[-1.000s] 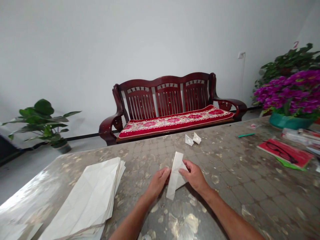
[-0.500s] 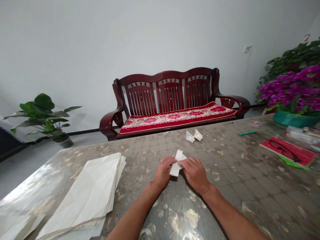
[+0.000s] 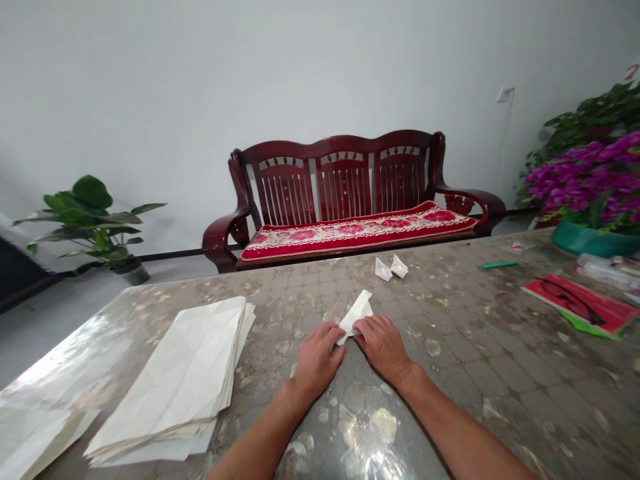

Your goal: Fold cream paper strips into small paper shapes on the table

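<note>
A small folded piece of white paper (image 3: 357, 311) lies between my hands over the middle of the table. My left hand (image 3: 319, 355) grips its near left end, with thumb and fingers closed on the edge. On the right side, my right hand (image 3: 383, 345) pinches the same paper, the fingertips partly hiding its lower fold. The paper's far end sticks out beyond the fingers, slanting up to the right. Two small folded paper shapes, a left one (image 3: 383, 269) and a right one (image 3: 399, 267), stand farther off near the table's back edge.
A stack of white paper sheets (image 3: 175, 373) lies left of my arms, with more paper (image 3: 37, 440) at the corner. On the right are a green pen (image 3: 501, 265), glasses on a red booklet (image 3: 613, 310) and purple flowers in a teal pot (image 3: 593, 239). Behind stands a wooden bench (image 3: 343, 143).
The paper has turned, its far end now leaning farther right. My left hand has shifted down and left along it, and the view has tilted slightly.
</note>
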`<state>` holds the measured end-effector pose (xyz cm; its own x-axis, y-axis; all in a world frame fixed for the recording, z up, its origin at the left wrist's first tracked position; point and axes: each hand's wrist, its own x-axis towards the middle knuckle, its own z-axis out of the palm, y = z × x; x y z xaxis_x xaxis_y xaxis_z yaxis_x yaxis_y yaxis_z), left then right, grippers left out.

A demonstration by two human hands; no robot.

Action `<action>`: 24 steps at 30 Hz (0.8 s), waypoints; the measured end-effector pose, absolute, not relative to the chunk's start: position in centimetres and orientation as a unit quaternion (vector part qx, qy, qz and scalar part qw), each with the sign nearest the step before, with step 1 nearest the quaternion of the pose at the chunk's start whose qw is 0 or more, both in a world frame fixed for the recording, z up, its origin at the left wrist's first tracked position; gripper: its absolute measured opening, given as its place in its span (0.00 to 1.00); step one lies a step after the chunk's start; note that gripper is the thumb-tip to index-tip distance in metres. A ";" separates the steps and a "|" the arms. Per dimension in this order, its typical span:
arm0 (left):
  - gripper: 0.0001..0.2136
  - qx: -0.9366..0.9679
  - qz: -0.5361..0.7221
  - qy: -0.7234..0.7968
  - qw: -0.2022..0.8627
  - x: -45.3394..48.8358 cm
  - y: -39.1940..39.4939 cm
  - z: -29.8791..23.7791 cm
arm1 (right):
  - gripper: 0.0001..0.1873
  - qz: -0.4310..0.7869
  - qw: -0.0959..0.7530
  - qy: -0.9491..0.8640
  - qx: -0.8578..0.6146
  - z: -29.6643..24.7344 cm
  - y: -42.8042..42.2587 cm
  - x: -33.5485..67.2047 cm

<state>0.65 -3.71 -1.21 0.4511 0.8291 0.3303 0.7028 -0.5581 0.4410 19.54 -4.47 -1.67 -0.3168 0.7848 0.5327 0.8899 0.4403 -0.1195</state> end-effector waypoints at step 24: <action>0.12 0.822 0.262 0.486 0.144 0.1 -1.4 -1.7 | 0.05 -0.043 0.200 -0.837 -0.507 -0.9 -4.0 18.6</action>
<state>0.14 -1.37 -1.70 0.3913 0.8733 0.2901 0.7223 -0.4868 0.4911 18.62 -4.04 -0.88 -0.4051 0.8324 0.3782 0.8665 0.4815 -0.1315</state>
